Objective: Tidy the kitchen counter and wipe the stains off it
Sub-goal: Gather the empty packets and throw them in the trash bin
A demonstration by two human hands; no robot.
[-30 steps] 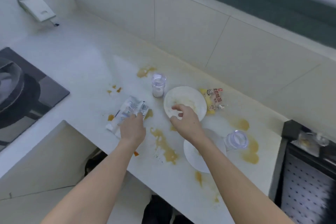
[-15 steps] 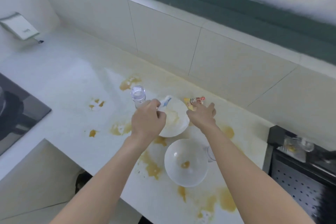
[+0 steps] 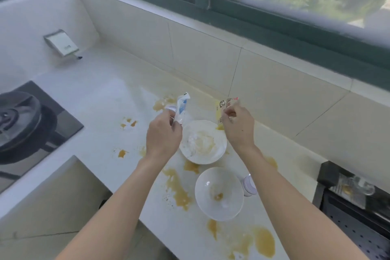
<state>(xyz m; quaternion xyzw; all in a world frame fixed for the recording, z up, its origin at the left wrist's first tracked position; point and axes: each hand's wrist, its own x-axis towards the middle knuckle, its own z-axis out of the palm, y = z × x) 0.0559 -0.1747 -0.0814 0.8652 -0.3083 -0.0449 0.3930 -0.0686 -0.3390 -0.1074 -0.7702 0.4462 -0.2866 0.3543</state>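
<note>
My left hand (image 3: 163,134) holds a crumpled white and blue wrapper (image 3: 182,106) above the counter, left of a stained white plate (image 3: 203,142). My right hand (image 3: 238,125) grips a yellow and red snack packet (image 3: 225,105) lifted near the back wall. A white bowl (image 3: 219,194) with a brown spot sits nearer me, with a small clear jar (image 3: 249,186) beside it, partly hidden by my right arm. Another small jar (image 3: 171,108) peeks out behind my left hand. Yellow-brown stains (image 3: 178,189) spread over the white counter (image 3: 101,99).
A black gas hob (image 3: 25,118) lies at the left. A wall socket box (image 3: 61,43) sits in the far left corner. A dark dish rack (image 3: 356,202) stands at the right edge. Tiled wall and a window run along the back.
Both hands have lifted: the left raised the white wrapper higher, the right picked the yellow packet up off the counter. The view tilted up.
</note>
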